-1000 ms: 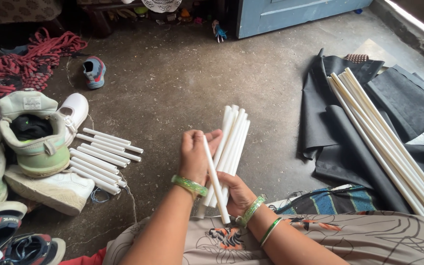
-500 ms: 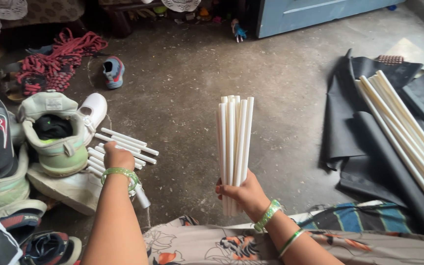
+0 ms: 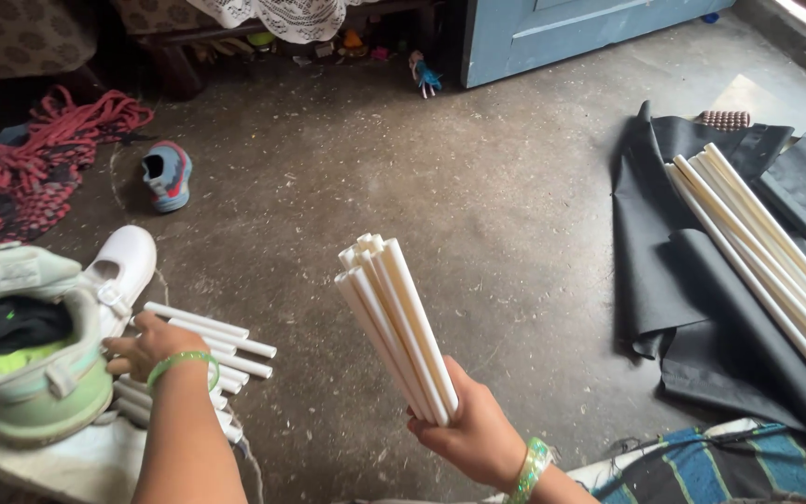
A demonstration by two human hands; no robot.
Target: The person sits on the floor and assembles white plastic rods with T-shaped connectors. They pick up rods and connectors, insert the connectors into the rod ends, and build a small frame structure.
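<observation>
White tube bundle (image 3: 396, 327) clenched upright in right hand (image 3: 474, 431), near centre | left hand (image 3: 146, 343) on loose tubes (image 3: 212, 350) on floor, near left by shoe (image 3: 121, 269), grip unclear | pinch one tube, seat ends flush.

White sticks (image 3: 394, 322), a bundle, near centre. Short white sticks (image 3: 226, 347) near left. Green bangles on both wrists. Pale green high-top shoe (image 3: 34, 359), black inside; white shoe (image 3: 123, 266) beside it. Far left: red rope (image 3: 67, 135); small shoe (image 3: 168, 174) blue with red. Black cloth (image 3: 692, 271) right, long white rods (image 3: 767, 266) on it. Striped cloth (image 3: 729, 462) near right, blue and black. Grey-brown floor (image 3: 440, 177); blue door (image 3: 571, 28) far.
</observation>
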